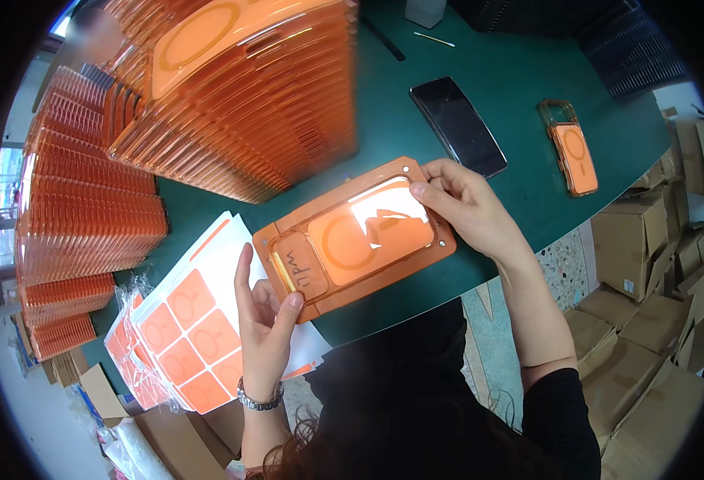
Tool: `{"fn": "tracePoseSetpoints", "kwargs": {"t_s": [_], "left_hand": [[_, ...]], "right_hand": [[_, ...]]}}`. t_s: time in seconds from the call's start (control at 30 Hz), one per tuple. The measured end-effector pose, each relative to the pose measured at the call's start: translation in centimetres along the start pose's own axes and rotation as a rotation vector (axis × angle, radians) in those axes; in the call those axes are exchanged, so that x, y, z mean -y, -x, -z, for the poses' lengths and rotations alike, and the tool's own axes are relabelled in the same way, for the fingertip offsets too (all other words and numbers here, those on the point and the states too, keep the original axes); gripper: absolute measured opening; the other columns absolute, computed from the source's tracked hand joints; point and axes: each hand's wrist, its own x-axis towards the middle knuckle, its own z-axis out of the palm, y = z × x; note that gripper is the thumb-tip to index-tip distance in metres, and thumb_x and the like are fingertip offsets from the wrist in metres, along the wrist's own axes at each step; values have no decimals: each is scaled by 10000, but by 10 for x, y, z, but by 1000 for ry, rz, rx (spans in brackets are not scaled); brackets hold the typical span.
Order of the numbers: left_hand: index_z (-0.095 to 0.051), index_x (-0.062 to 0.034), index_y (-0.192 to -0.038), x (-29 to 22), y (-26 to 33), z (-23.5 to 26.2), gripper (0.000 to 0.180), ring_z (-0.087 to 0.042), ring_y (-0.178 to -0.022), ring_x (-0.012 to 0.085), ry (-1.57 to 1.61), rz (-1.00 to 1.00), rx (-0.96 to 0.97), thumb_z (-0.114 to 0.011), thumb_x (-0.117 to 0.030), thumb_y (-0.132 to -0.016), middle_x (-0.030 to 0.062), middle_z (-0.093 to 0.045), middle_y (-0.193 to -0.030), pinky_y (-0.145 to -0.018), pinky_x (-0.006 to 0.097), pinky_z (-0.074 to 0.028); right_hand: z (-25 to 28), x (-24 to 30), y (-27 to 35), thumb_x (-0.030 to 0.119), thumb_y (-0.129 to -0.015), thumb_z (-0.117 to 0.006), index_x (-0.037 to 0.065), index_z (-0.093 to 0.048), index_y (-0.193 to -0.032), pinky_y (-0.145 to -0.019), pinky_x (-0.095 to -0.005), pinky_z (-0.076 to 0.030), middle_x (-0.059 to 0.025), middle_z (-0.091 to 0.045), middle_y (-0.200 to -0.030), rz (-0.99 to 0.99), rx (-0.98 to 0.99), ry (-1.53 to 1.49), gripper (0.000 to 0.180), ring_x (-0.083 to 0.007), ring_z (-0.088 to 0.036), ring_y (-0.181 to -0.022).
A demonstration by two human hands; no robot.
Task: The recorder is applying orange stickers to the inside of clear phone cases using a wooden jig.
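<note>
An orange rectangular jig (288, 226) lies on the green table (520, 104) with an orange phone case (368, 232) seated in its recess. My left hand (265, 320) touches the jig's near left corner, thumb at its edge. My right hand (464, 204) pinches a clear film (396, 210) at the case's far right edge, fingers closed on it. The film reflects light over the case's ring mark.
Tall stacks of orange cases (240, 88) fill the left and back. Sheets of orange stickers (188, 328) lie at my left. A black phone (457, 124) and a single orange case (572, 148) rest to the right. Cardboard boxes (640, 240) stand on the floor.
</note>
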Motion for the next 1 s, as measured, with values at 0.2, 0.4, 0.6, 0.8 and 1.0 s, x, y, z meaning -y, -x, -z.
{"fn": "tracePoseSetpoints", "kwargs": {"t_s": [0.2,0.4,0.6,0.8,1.0], "left_hand": [[-413,-110,-1555,-2,-3,14,708,-457,-995,182,-561,-64,7,-720,-223,-927,51,-506,-1093,-918,323,-401],[-434,-140,-1547,-3,-8,21,798,-394,-1302,298,-870,-358,-39,-794,-276,-848,153,-405,-1457,-1112,430,-322],[-423,-28,-1467,-13,-44,24,972,-483,-1318,409,-1090,-783,205,-839,-495,-722,200,-511,-1386,-1176,653,-203],[-229,-88,-1575,10,-40,31,1131,-482,-1307,416,-950,-855,77,-859,-488,-726,193,-544,-1393,-1165,630,-244],[-303,-83,-1529,8,-52,25,1060,-462,-1320,426,-779,-945,18,-746,-667,-764,205,-521,-1398,-1154,604,-276]], "right_hand": [[8,19,11,448,-600,-929,171,-623,-1403,-1088,-454,-388,-140,-450,-1392,374,80,685,903,-327,-404,-1263],[11,31,12,506,-568,-923,152,-625,-1391,-1096,-466,-380,-167,-479,-1413,490,56,918,945,-360,-408,-1327],[-7,37,2,451,-652,-891,154,-533,-1446,-1177,-526,-299,-130,-533,-1417,812,241,915,920,-350,-436,-1377],[-20,18,-4,351,-696,-883,137,-559,-1416,-1187,-533,-319,-135,-556,-1403,938,271,674,818,-344,-537,-1289],[-14,21,-11,275,-663,-910,124,-591,-1386,-1158,-503,-365,-163,-563,-1373,995,309,469,805,-374,-546,-1270]]}}
